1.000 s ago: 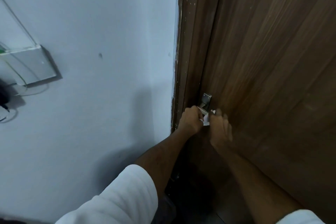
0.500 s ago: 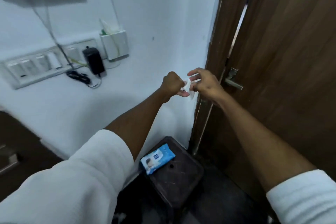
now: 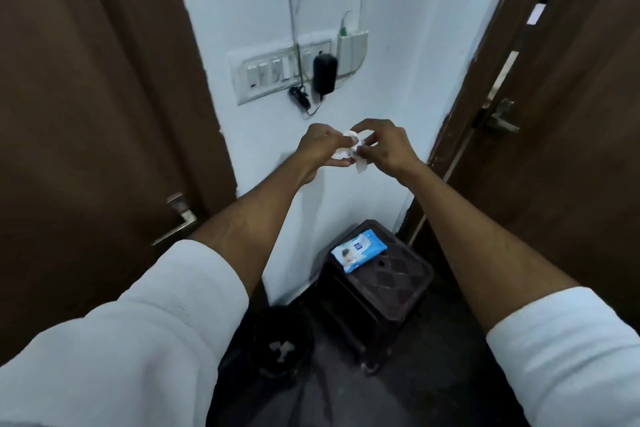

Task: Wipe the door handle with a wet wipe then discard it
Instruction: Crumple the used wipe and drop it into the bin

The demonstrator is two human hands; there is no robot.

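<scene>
A crumpled white wet wipe [image 3: 349, 149] is bunched between both hands in front of the white wall at mid-frame. My left hand [image 3: 320, 146] grips its left side and my right hand [image 3: 384, 144] pinches its right side. The metal door handle [image 3: 502, 121] sits on the brown door [image 3: 571, 149] at the right, well apart from my hands. A dark bin [image 3: 282, 347] with a few white scraps inside stands on the floor below my left arm.
A blue pack of wipes [image 3: 358, 251] lies on a dark plastic stool [image 3: 388, 284] by the wall. A second brown door [image 3: 86, 132] with its own handle [image 3: 178, 222] fills the left. A switchboard [image 3: 277, 71] with a black charger [image 3: 325, 73] is on the wall.
My hands have come off the right door's handle with the wipe and moved left in front of the wall. My view has swung left and down, showing the stool, bin and left door.
</scene>
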